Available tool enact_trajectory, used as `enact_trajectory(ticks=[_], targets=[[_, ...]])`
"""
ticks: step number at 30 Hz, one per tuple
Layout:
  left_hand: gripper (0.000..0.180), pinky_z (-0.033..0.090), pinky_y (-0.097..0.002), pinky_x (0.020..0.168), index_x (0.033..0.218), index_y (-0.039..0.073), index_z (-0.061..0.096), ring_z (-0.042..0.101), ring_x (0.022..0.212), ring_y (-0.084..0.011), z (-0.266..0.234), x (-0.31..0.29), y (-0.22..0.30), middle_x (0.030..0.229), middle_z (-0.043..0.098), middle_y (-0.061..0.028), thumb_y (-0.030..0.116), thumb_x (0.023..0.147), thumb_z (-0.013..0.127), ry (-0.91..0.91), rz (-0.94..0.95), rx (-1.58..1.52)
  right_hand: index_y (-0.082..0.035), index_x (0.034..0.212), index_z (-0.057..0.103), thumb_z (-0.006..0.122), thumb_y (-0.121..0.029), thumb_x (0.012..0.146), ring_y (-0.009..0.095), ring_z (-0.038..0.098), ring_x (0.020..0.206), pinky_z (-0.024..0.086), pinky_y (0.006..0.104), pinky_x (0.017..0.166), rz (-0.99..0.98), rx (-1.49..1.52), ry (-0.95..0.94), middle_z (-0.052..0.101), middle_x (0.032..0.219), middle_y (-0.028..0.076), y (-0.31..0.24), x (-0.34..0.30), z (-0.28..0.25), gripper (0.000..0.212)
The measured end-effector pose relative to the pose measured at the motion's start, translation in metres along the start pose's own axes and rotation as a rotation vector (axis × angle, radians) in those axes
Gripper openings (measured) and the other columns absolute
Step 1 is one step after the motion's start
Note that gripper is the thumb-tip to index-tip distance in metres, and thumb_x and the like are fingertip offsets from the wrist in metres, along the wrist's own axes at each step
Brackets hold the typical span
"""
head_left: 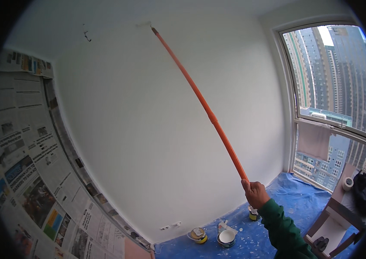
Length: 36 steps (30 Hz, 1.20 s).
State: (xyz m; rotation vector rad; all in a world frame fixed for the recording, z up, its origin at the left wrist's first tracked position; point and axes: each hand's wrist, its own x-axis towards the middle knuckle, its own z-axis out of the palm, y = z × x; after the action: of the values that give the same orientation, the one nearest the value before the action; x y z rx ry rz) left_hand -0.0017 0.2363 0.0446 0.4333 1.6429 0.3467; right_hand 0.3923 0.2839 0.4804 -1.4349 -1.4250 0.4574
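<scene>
My right hand (257, 194), in a green sleeve, is closed around the lower end of a long orange extension pole (211, 116). The pole slants up and to the left across a white wall (148, 129). At its far tip is a pale paint roller (144, 24), high up near where wall and ceiling meet. The roller is small and blends with the wall, so I cannot tell whether it touches. My left hand is out of view.
Blue plastic sheeting (176, 250) covers the floor, with paint cans (198, 235) and a white tub (226, 236) by the wall. Newspaper (31, 168) masks the left side. Wires (87, 36) hang above. At right are a window (334, 77) and a small table (336, 209).
</scene>
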Motion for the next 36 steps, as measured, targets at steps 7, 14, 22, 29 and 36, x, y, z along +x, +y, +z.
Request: enact_trajectory(ticks=[7,14,22,29,36], targets=[[0.035,0.052,-0.0356,0.057,0.101,-0.001,0.058,0.068,0.073,-0.0247,0.000,-0.002,-0.008,0.086,0.067,-0.0149,0.029,0.084,0.065,0.001,0.010,-0.028,0.007,0.062,0.054,0.042,-0.042,0.095,0.043,0.052,0.052,0.042,0.0467,0.055,0.023,0.012,-0.047,0.049,0.054,0.027,-0.050,0.012,-0.007,0.060],[0.034,0.052,-0.0354,0.058,0.101,-0.001,0.058,0.068,0.073,-0.0247,0.000,-0.002,-0.029,0.086,0.067,-0.0148,0.027,0.085,0.065,0.011,0.027,-0.013,0.007,0.065,0.055,0.042,-0.041,0.095,0.046,0.053,0.058,0.042,0.0476,0.055,0.094,-0.017,-0.120,0.050,0.057,0.029,-0.015,-0.041,0.003,0.058],[0.028,0.051,-0.0296,0.056,0.101,-0.003,0.059,0.067,0.069,-0.0216,0.060,-0.059,0.066,0.083,0.066,-0.0127,0.021,0.086,0.061,-0.078,0.557,-0.009,0.000,0.072,0.057,0.046,-0.039,0.093,0.045,0.055,0.059,0.040,0.0506,0.053,0.265,-0.129,-0.110,0.053,0.061,0.027,0.095,-0.184,0.003,0.045],[0.030,0.051,-0.0260,0.058,0.094,-0.003,0.060,0.067,0.071,-0.0188,0.134,-0.166,0.197,0.081,0.066,-0.0094,0.026,0.089,0.057,-0.233,0.914,-0.170,-0.005,0.089,0.055,0.039,-0.031,0.096,0.046,0.053,0.072,0.037,0.0540,0.060,0.423,-0.402,-0.327,0.057,0.075,0.025,0.163,-0.308,-0.020,0.032],[0.053,0.052,-0.0338,0.070,0.109,-0.002,0.054,0.066,0.086,-0.0242,0.190,-0.230,0.257,0.094,0.065,-0.0154,0.048,0.092,0.045,-0.618,0.857,-0.345,-0.003,0.095,0.055,0.040,-0.037,0.094,0.047,0.052,0.070,0.038,0.0555,0.060,0.417,-0.531,-0.301,0.058,0.078,0.028,0.210,-0.416,-0.047,0.037]])
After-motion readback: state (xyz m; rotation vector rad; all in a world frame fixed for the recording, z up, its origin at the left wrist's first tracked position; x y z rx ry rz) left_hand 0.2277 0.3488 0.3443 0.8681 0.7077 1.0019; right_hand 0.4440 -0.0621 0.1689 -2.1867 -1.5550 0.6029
